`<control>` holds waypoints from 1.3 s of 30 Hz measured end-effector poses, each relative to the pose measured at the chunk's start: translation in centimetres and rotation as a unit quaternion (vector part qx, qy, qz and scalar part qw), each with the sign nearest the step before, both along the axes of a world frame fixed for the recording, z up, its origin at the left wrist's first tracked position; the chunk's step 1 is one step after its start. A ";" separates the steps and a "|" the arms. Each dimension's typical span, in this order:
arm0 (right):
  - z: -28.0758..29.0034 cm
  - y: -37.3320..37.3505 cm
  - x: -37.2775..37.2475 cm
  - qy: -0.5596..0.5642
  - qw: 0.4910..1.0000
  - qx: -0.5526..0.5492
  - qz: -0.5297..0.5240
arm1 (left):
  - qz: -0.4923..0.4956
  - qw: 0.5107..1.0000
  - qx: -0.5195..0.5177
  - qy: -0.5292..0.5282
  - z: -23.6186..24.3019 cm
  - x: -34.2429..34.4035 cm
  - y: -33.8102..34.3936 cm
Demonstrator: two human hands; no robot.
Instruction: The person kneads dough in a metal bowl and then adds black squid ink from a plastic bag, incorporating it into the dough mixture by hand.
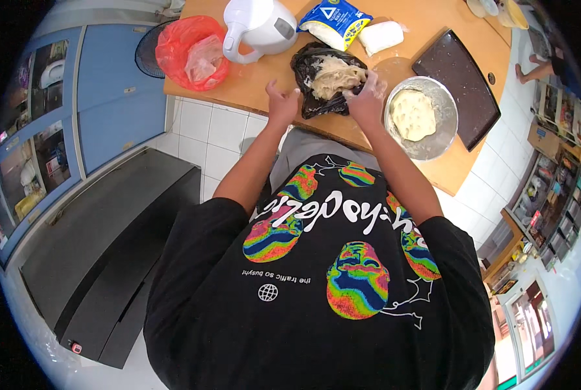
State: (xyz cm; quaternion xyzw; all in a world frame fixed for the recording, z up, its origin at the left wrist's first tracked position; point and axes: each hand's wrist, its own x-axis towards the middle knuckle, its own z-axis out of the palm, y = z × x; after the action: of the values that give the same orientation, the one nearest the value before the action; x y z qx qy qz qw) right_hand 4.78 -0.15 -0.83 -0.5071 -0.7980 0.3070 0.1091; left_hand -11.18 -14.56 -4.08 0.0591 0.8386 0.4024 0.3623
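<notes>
A crumpled black plastic bag [301, 64] lies spread on the table in front of me, with a lump of sticky beige dough [334, 79] on it. Beside the bag's left edge is my left hand [282, 104], thumb and fingers apart, holding nothing that I can see. My right hand [366, 101], dusted with flour, has its fingers and thumb bent at the bag's right edge and seems to grip it. Just right of that hand stands a metal bowl [446, 133] holding a round of pale yellow dough [414, 116] with dimples in it.
Behind the bag are a white electric kettle [261, 29], a blue and yellow flour packet [336, 23] and a white packet [381, 37]. A red plastic bag [186, 55] sits at the left. A dark tray [459, 78] lies behind the bowl, near the wooden table's [446, 179] right edge.
</notes>
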 end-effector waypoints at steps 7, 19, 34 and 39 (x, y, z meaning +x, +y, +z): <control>-3.5 0.0 0.7 -0.031 0.978 -0.145 -0.144 | 0.010 0.980 0.075 -0.182 -3.5 0.0 2.8; -4.0 -1.5 0.2 0.016 0.937 -0.222 -0.269 | 0.011 0.973 0.097 -0.209 -2.9 -1.1 2.4; 3.0 -0.7 -1.6 0.567 0.682 -0.344 -0.308 | -0.020 0.885 0.190 -0.426 2.0 -2.4 2.8; 8.3 0.2 -0.5 0.661 0.594 -0.368 -0.274 | -0.048 0.888 0.232 -0.393 5.8 -1.3 3.9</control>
State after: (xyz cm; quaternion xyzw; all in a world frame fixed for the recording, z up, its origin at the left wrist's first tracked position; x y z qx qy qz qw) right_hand 4.31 0.10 7.44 -0.3573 -0.1504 0.7811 0.4895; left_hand -12.51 -10.70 1.76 0.0186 0.5064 0.5577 0.6574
